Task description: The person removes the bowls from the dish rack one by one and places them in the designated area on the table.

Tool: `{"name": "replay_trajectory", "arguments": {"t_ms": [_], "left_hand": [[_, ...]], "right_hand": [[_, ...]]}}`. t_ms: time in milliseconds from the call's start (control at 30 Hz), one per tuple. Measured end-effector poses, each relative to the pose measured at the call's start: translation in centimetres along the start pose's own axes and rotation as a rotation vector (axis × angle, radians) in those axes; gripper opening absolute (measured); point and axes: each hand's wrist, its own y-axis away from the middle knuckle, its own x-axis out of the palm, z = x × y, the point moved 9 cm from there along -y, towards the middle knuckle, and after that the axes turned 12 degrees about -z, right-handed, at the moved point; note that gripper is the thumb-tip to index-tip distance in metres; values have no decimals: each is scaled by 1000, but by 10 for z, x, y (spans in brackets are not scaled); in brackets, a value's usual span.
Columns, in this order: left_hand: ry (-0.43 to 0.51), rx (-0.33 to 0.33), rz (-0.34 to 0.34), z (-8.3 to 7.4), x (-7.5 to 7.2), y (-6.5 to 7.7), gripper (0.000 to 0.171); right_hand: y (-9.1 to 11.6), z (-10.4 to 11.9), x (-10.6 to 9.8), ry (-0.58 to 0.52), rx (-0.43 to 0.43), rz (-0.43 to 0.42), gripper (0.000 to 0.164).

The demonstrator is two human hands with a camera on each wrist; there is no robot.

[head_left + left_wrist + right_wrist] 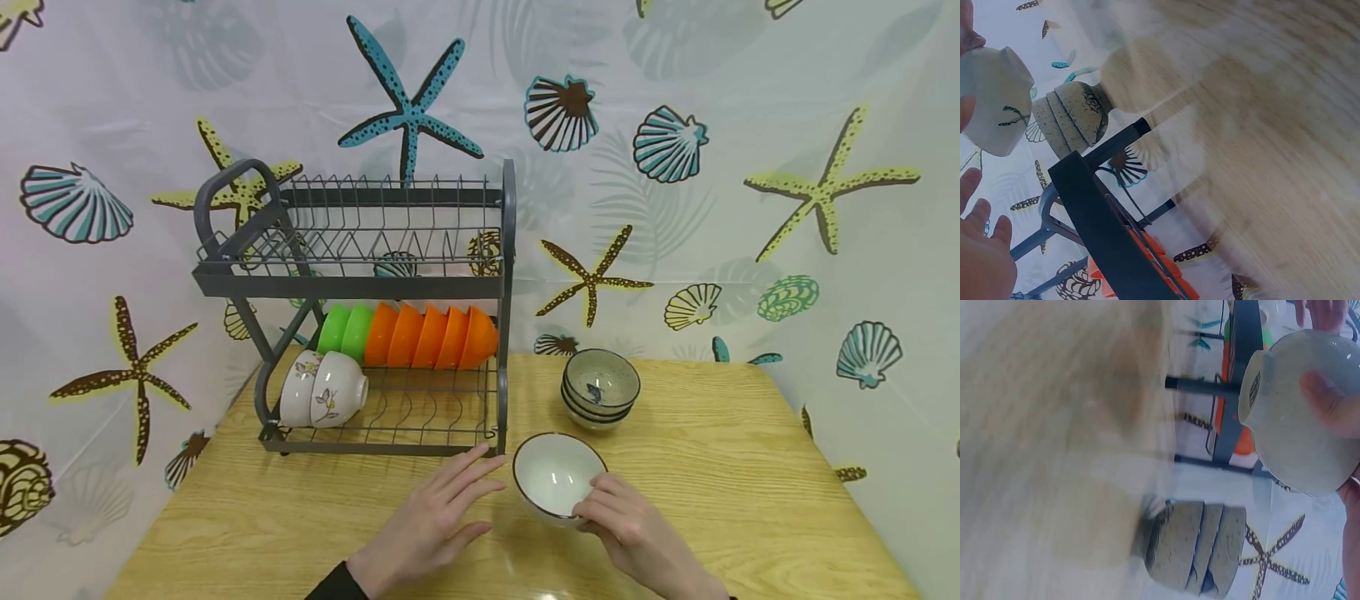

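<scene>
Lower centre: right hand (626, 525) grips white bowl (551, 473) at its rim; left hand (431, 517), fingers spread, is just beside it.

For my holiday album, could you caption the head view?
The right hand holds a white bowl, the left hand open beside it, with a rack and stacked bowls behind.

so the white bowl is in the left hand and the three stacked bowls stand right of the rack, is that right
Wrong hand: the head view shows the white bowl in the right hand, not the left hand. The three stacked bowls do stand right of the rack.
</scene>
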Motion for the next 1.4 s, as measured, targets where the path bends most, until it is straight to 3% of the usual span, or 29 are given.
{"name": "replay_trajectory", "arguments": {"t_ms": [367, 833, 933, 1033, 1167, 1400], "left_hand": [[0, -132, 63, 10, 5, 11, 50], [-23, -146, 77, 14, 6, 17, 48], [-22, -148, 75, 14, 7, 17, 48], [-30, -138, 65, 14, 6, 18, 49], [-41, -119, 48, 13, 5, 19, 50], [-35, -121, 44, 14, 5, 19, 52]], "right_hand": [[-4, -34, -22, 144, 81, 43, 43], [-17, -70, -38, 211, 95, 16, 47], [-19, -77, -38, 215, 102, 19, 39], [-21, -84, -37, 213, 113, 18, 7], [-24, -94, -37, 236, 115, 7, 39], [-27, -111, -35, 242, 107, -5, 39]]}}
